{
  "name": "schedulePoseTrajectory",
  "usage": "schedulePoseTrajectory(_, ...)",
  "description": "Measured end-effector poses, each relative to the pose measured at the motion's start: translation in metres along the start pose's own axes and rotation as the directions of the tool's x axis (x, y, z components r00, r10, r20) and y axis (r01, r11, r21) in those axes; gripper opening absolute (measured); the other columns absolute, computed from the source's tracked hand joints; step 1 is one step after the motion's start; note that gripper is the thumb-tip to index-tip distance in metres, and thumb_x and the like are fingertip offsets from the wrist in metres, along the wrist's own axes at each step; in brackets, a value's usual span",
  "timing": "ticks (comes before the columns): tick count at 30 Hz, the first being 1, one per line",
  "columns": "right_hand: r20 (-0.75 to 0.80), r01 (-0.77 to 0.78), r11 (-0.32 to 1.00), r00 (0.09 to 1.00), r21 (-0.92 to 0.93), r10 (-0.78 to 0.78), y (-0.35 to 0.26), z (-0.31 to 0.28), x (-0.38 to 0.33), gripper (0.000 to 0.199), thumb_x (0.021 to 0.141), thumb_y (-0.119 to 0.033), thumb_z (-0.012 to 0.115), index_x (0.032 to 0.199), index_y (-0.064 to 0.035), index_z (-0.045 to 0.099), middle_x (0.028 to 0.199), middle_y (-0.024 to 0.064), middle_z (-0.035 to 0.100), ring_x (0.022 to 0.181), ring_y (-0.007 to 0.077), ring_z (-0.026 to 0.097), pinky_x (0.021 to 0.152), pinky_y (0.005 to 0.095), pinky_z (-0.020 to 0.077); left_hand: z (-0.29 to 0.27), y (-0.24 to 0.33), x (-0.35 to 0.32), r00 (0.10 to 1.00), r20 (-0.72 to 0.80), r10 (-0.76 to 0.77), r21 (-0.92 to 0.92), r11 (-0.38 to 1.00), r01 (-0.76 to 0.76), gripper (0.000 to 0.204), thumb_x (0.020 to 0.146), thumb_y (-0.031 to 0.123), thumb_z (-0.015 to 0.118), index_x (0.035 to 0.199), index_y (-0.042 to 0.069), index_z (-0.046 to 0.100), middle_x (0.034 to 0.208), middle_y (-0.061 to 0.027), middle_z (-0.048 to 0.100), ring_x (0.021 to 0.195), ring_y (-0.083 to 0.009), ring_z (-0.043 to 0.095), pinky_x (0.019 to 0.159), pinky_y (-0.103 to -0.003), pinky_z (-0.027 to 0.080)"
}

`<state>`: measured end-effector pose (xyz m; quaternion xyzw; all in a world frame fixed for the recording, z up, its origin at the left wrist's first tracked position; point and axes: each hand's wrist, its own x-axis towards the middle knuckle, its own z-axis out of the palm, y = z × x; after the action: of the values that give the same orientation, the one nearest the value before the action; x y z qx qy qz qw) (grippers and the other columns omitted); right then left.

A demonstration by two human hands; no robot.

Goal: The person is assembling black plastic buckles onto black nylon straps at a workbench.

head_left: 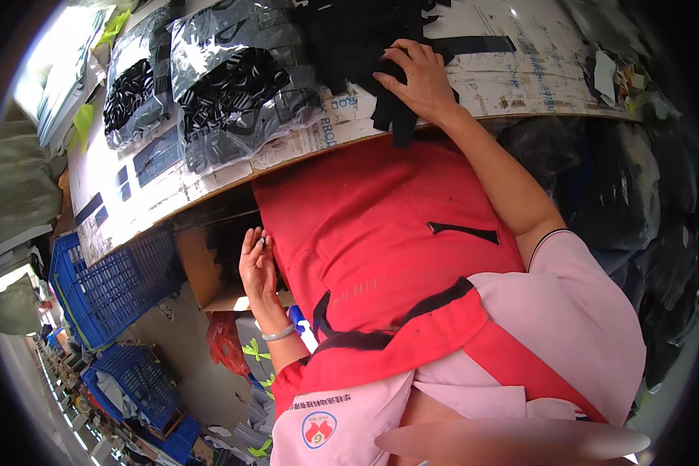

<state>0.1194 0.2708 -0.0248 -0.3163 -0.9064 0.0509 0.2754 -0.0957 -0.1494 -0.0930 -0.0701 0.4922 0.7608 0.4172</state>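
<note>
Along the near edge of the table (485, 93), we observe the right hand (421, 81) resting on black fabric strips (396, 116), fingers bent and moderately spread; we cannot tell whether it grips them. To the left on the same table, we record clear bags (206, 151) of small black pieces. Below the edge, we note the left hand (258, 268) near a cardboard box (196, 268), fingers curled narrowly, contents uncertain.

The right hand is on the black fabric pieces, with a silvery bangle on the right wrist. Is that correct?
Not quite: the head view shows the silvery bangle on the left wrist. The right hand is on the black fabric pieces.
</note>
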Motion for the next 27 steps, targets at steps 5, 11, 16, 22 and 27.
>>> schedulePoseTrajectory(5,-0.017,0.092,0.996,0.996,0.022,-0.092,-0.001,-0.006,-0.002,0.042,0.082,-0.048,0.065,0.114,-0.0204,0.067,0.128,0.0029,0.051,0.122,0.0257,0.044,0.103,0.0434,0.0283,0.072,0.013,-0.008,0.991,0.076,0.109,0.314,0.941,-0.127,0.033,0.093,-0.005,0.053,0.126,-0.003,0.05,0.113,-0.0157,0.06,0.104,-0.0284,0.063,0.089,-0.037,0.055)
schedulePoseTrajectory(11,0.05,-0.097,0.995,0.994,0.028,0.095,-0.032,-0.008,0.018,0.052,0.082,-0.057,0.065,0.101,-0.009,0.072,0.118,0.0025,0.058,0.113,0.0236,0.047,0.098,0.0376,0.0306,0.122,-0.006,-0.011,0.95,0.299,0.09,0.409,0.887,-0.213,0.037,0.095,0.002,0.054,0.13,0.0,0.046,0.107,-0.0178,0.065,0.076,-0.0186,0.067,0.069,-0.028,0.057)
schedulePoseTrajectory(16,-0.019,-0.115,0.922,0.991,0.369,0.131,-0.052,-0.014,0.043,0.033,0.081,-0.028,0.073,0.09,0.0036,0.066,0.087,0.0104,0.064,0.091,0.0269,0.058,0.077,0.0379,0.0465,0.165,-0.018,-0.024,0.955,0.294,-0.045,0.414,0.906,-0.085,0.017,0.092,0.003,0.06,0.108,-0.005,0.06,0.094,-0.0138,0.068,0.069,-0.0153,0.066,0.057,-0.025,0.055)
schedulePoseTrajectory(22,0.63,-0.55,0.349,0.756,0.759,-0.177,-0.113,-0.074,0.006,0.017,0.096,-0.018,0.058,0.105,-0.0044,0.062,0.075,-0.0016,0.061,0.05,0.002,0.051,0.04,0.0138,0.032,0.17,-0.011,-0.03,0.954,0.3,0.023,0.431,0.888,-0.157,0.017,0.095,0.013,0.06,0.1,-0.003,0.065,0.078,-0.0074,0.067,0.062,-0.0101,0.062,0.051,-0.021,0.049)
schedulePoseTrajectory(27,0.794,-0.689,0.397,0.551,0.606,-0.257,-0.122,-0.05,-0.043,0.023,0.094,-0.024,0.061,0.086,-0.0025,0.065,0.061,-0.0044,0.051,0.046,0.0021,0.042,0.042,0.0201,0.0315,0.178,-0.014,-0.037,0.943,0.321,0.088,0.456,0.859,-0.235,0.023,0.097,0.019,0.058,0.106,-0.001,0.067,0.075,-0.0023,0.064,0.059,-0.0062,0.058,0.05,-0.019,0.046)
